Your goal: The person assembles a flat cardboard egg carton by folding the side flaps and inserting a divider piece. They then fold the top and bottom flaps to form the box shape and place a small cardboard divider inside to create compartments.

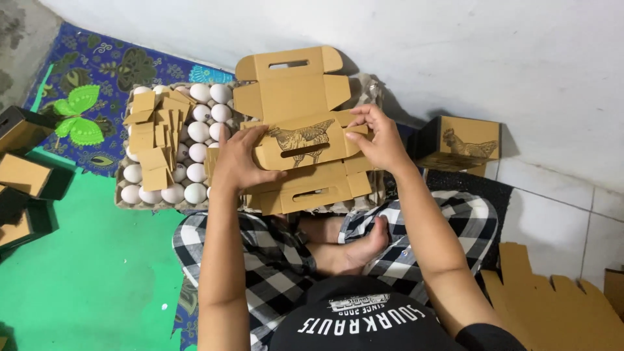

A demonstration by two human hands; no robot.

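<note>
A brown cardboard carton with handle slots and a printed chicken lies unfolded in front of me. My left hand presses on its left side, fingers spread over the printed panel. My right hand grips the right end of that panel, pinching a flap. The carton rests over a grey egg tray holding several white eggs. Loose cardboard divider pieces are piled on the eggs at the left.
A folded carton with a chicken print stands by the white wall at right. Flat cardboard blanks lie at lower right. Dark boxes sit at the left on a green and blue floral mat. My crossed legs are below.
</note>
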